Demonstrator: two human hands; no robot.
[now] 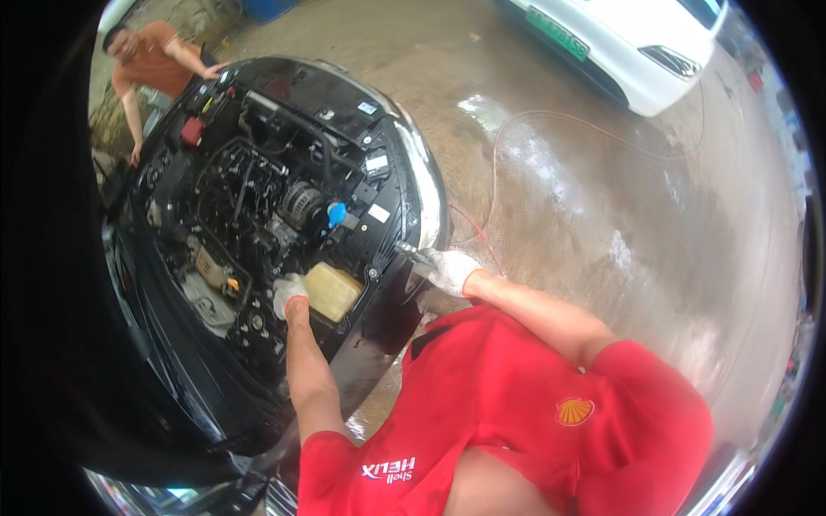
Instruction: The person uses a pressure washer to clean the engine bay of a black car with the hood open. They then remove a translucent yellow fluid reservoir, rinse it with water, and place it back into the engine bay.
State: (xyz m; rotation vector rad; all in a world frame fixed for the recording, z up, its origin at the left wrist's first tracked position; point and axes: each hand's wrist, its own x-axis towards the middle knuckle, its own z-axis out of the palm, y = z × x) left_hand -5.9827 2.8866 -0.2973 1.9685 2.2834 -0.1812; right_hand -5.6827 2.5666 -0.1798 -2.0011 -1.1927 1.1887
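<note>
A car repair yard: open engine bay (275, 198) on wet concrete floor (585, 198).

Left hand (289, 293) in engine bay (258, 189) beside reservoir (331, 291), right hand (447, 268) at car's front edge, another car (628, 43) far behind.

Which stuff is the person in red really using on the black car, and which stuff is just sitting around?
In use:
- left hand, gloved, beside the yellowish tank
- right hand, gloved, holding a metal tool
- engine bay

Just around:
- white car
- red hose on the wet floor
- another person leaning on the black car's far side
</note>
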